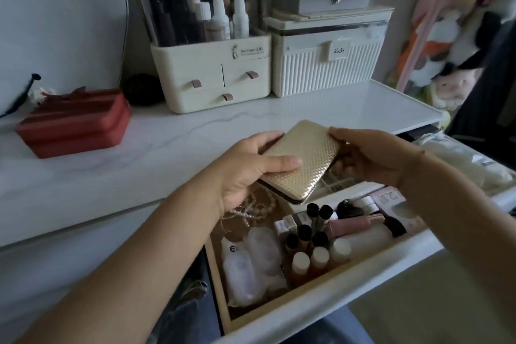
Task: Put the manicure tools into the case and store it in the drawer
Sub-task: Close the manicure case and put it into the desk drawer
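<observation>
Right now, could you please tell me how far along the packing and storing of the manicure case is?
Done, it seems: the gold case is closed, no loose tools show, and the drawer is open. In hand: the left hand and right hand hold the case above the drawer. Left: set it inside and shut the drawer.

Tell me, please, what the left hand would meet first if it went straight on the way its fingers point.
Its fingers point right across the case it grips, so the left hand would probably meet the right hand at the far edge; depth is unclear.
</observation>
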`<control>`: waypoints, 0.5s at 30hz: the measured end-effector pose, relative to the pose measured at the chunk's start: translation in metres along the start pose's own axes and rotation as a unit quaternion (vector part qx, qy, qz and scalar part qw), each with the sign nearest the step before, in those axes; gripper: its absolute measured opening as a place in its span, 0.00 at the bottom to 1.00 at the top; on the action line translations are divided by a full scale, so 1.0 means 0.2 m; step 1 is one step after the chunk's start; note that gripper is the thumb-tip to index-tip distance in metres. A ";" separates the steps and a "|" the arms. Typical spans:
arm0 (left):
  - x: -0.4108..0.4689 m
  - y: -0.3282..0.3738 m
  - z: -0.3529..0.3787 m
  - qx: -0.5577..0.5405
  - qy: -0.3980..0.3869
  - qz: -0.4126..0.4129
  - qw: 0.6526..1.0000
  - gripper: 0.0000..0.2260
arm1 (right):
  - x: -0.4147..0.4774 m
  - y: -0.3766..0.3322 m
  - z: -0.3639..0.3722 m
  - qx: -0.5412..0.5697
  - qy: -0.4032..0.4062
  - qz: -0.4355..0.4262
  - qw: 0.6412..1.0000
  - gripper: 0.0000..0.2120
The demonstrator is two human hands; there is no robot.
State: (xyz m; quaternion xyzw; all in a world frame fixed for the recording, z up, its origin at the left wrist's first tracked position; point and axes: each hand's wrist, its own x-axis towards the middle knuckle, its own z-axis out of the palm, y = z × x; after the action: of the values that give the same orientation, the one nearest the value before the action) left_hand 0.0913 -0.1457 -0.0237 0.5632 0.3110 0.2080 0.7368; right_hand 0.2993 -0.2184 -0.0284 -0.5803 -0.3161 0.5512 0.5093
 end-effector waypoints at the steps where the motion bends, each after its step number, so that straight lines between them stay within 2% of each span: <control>1: 0.02 -0.02 0.05 -0.010 -0.008 -0.013 1.000 0.34 | -0.05 0.02 -0.05 0.015 0.012 0.006 1.000 0.11; 5: 0.07 -0.14 0.16 -0.049 -0.038 -0.053 0.997 0.17 | -0.20 0.11 -0.23 0.082 0.068 0.039 0.994 0.09; 9: 0.07 -0.17 0.17 -0.090 -0.048 -0.077 0.992 0.12 | -0.20 0.18 -0.30 0.121 0.115 0.047 0.985 0.10; 15: 0.10 -0.19 0.16 -0.131 0.029 -0.095 0.986 0.06 | -0.07 0.26 -0.28 0.103 0.122 0.039 0.986 0.09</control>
State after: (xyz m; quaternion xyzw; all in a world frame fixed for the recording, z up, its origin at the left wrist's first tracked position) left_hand 0.1268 -0.1657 -0.0588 0.4238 0.3545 0.1928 0.8109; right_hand 0.3408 -0.2589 -0.0795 -0.5994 -0.1704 0.5256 0.5791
